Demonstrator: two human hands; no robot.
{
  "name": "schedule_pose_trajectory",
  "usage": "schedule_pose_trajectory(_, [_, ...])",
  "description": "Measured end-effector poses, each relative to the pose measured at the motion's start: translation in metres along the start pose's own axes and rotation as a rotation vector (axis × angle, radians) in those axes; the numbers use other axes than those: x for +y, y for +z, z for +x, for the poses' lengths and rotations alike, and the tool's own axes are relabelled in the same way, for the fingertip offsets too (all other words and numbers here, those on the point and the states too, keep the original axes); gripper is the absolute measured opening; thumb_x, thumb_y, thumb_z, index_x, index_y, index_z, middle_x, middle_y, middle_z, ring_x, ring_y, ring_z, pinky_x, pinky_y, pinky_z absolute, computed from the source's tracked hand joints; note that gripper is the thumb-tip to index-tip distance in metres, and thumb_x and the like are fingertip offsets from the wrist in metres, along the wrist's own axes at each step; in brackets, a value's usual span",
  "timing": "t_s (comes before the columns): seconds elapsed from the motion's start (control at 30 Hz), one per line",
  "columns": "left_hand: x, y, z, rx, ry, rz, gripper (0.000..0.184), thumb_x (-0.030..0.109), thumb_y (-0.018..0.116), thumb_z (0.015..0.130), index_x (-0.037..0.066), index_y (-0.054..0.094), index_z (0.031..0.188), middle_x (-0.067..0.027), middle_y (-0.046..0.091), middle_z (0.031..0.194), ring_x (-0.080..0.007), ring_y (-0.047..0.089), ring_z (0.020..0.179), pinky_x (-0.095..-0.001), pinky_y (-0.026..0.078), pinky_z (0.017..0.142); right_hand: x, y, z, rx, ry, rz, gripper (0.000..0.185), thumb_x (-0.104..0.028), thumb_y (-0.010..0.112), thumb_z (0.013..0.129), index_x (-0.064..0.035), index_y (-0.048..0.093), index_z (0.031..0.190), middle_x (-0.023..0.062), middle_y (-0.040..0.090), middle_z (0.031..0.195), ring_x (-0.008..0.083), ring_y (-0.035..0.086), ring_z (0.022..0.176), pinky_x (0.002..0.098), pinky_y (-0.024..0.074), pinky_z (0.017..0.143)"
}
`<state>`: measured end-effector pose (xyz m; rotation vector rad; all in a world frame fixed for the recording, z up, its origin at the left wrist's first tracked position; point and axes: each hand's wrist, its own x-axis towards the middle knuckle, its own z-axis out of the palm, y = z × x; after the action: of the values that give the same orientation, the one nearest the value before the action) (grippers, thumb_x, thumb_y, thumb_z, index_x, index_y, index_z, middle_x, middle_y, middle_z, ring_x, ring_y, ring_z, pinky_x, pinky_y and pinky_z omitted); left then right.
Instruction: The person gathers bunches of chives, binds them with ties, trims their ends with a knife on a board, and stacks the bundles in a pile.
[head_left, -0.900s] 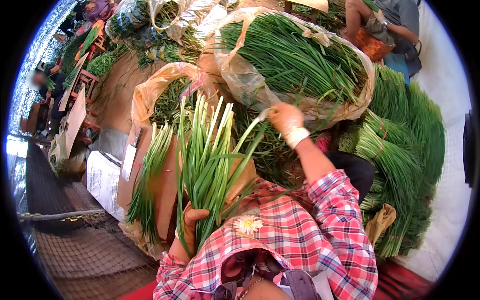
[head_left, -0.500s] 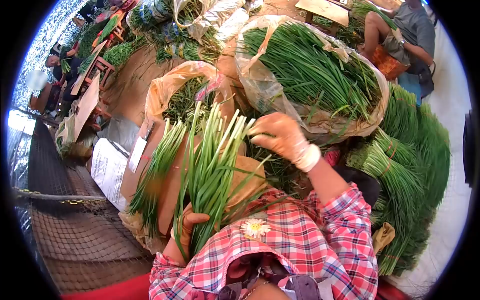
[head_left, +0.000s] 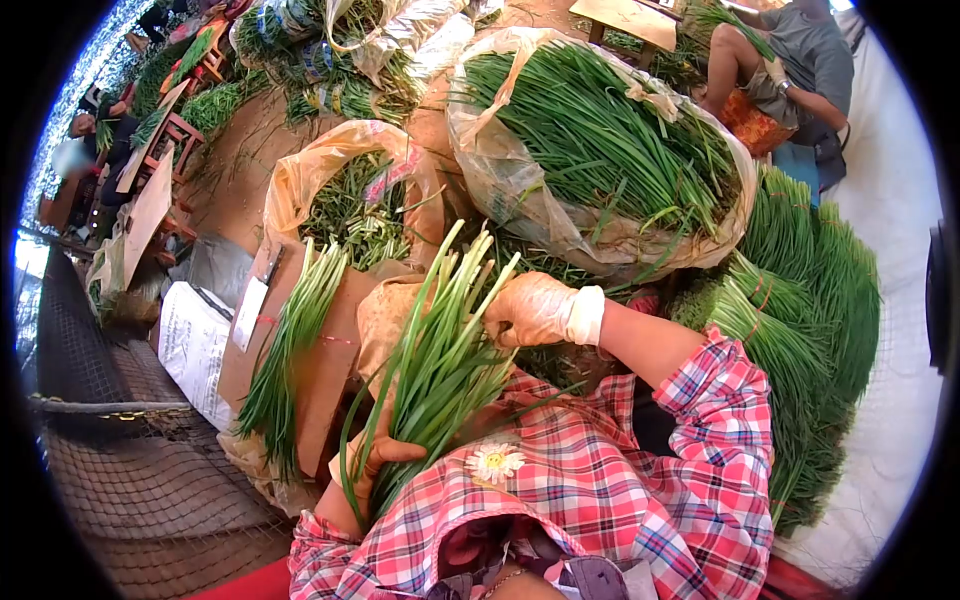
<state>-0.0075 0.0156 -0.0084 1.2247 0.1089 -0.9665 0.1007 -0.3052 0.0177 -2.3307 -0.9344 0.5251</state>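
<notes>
A loose bunch of garlic chives (head_left: 440,345) slants up across my lap, pale stem ends at the top. My left hand (head_left: 385,458), in a thin glove, is closed around its lower leafy part. At the bunch's right edge, my gloved right hand (head_left: 542,312) is closed, its curled fingertips pinching among the stalks; exactly how many they grip is hidden. Left of the held bunch, a smaller pile of chives (head_left: 290,350) lies on a brown board (head_left: 335,385). Behind the bunch, an open plastic bag (head_left: 290,190) contains short green scraps.
A large plastic bag (head_left: 500,170) full of chives stands ahead. Tied chive bundles (head_left: 800,330) are stacked at my right on a white sheet (head_left: 850,500). White paper (head_left: 192,345) and dark netting (head_left: 150,465) are at left. Another person (head_left: 800,70) sits at far right.
My right hand has come down and closer to the bunch, its fingers now against the stalks. The held bunch leans more to the right. The whole view has shifted slightly.
</notes>
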Motion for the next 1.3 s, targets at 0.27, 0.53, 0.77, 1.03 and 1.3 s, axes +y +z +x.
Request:
schedule_pose_trajectory(0.27, [0.023,0.012,-0.014,-0.029,-0.012,0.048,0.098,0.008,0.076,0.052,0.003,0.032,0.140,-0.0125,0.049,0.132,-0.0227,0.045,0.123,-0.0324,0.035,0.103,0.030,-0.008,-0.001,0.150,0.484,-0.403,0.014,-0.015,0.061,0.071,-0.0070,0.065,0.081,0.0154,0.066,0.077,0.0338,0.065,0.073,0.0421,0.0520,0.063])
schedule_pose_trajectory(0.53, [0.039,0.016,-0.041,0.058,0.056,-0.228,0.083,0.003,0.066,0.054,-0.001,0.041,0.133,-0.0175,0.054,0.125,-0.0297,0.055,0.112,-0.0370,0.045,0.096,0.108,0.009,-0.055,0.104,0.748,-0.416,0.025,-0.026,0.059,0.081,-0.0105,0.070,0.098,0.0090,0.068,0.096,0.0290,0.064,0.090,0.0390,0.0498,0.080])
schedule_pose_trajectory(0.77, [0.015,0.015,-0.024,0.065,0.053,-0.136,0.079,0.010,0.070,0.053,-0.003,0.047,0.127,-0.0177,0.061,0.113,-0.0285,0.059,0.105,-0.0381,0.046,0.093,-0.019,-0.011,0.015,0.540,-0.057,-0.372,0.045,-0.050,0.066,0.069,-0.0092,0.068,0.089,0.0081,0.064,0.098,0.0260,0.056,0.099,0.0399,0.0382,0.089])
schedule_pose_trajectory(1.03, [0.023,0.015,-0.012,0.054,0.096,0.059,0.077,0.016,0.074,0.054,0.002,0.050,0.126,-0.0096,0.061,0.116,-0.0230,0.056,0.108,-0.0333,0.042,0.096,-0.014,0.031,0.052,0.382,-0.105,-0.245,0.076,-0.049,0.070,0.066,-0.0345,0.041,0.135,0.0100,0.034,0.144,0.0336,0.023,0.136,0.0634,0.0102,0.103])
schedule_pose_trajectory(1.3, [0.013,0.020,-0.004,0.034,0.087,-0.079,0.104,0.009,0.075,0.054,0.005,0.022,0.144,-0.0116,0.041,0.138,-0.0228,0.040,0.125,-0.0309,0.034,0.103,-0.019,0.050,0.041,0.214,0.059,-0.562,0.034,-0.016,0.059,0.070,-0.0069,0.062,0.102,0.0166,0.063,0.098,0.0341,0.057,0.097,0.0565,0.0327,0.096])
